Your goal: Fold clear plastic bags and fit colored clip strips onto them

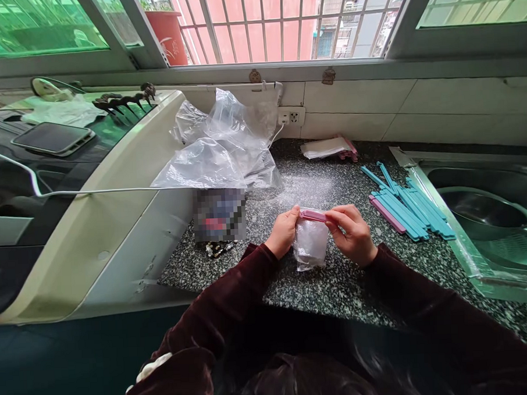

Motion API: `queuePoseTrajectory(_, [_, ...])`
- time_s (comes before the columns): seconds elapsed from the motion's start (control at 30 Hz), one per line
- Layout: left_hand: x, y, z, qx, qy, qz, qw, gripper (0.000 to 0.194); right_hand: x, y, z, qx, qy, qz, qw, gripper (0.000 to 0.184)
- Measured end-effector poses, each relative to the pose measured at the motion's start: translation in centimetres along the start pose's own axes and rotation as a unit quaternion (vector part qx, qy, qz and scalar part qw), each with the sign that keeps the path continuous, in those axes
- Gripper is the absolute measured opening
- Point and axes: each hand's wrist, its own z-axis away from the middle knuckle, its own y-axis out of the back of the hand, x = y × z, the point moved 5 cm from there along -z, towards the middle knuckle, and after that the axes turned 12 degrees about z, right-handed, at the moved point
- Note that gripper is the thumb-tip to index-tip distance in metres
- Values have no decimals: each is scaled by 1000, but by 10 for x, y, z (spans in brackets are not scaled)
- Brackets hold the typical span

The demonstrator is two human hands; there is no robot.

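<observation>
A pink bag clip (313, 215) lies between the person's two hands, its long axis running left to right across the far end of a small clear plastic bag (310, 245), the right end set slightly nearer than the left. The left hand (285, 231) has its grip closed on the clip's left end, with the thumb on top; the right hand (351, 231) pinches the right end between thumb and fingers, so each hand is at its own end and neither is closer. Whether the clip is fully snapped cannot be told. The bag extends from the clip toward the near side, over the speckled table (333, 302); whether its near end rests there is unclear. To the right, nearer the right hand, lie a loose pile of turquoise clips (406, 206) and a spare pink clip (385, 214) on its left edge, well apart from the held one. White powder (311, 186) is spread just beyond the hands, crumpled clear plastic (220, 158) sits far left, and a metal sink (494, 283) lies at the right.
</observation>
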Motion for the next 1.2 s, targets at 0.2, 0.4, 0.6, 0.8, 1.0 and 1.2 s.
queuePoseTrajectory(0.2, [-1,0,-1,1,5,5,1000,39,-1,3,-1,4,-7,1,1000,20])
queuePoseTrajectory(0.4, [-2,0,-2,-16,0,-2,1000,45,1,5,-1,7,-18,-2,1000,18])
queuePoseTrajectory(0.6, [-3,2,-4,-16,1,-3,1000,46,1,9,-4,17,-18,5,1000,15])
queuePoseTrajectory(0.8, [-2,0,-2,-21,5,-3,1000,45,2,11,-4,20,-25,-1,999,17])
queuePoseTrajectory(1.0, [0,1,-3,-17,-1,-3,1000,41,2,14,-5,39,-18,-3,999,22])
queuePoseTrajectory(1.2, [1,2,-5,-8,-3,4,1000,39,2,17,-7,52,-5,7,999,23])
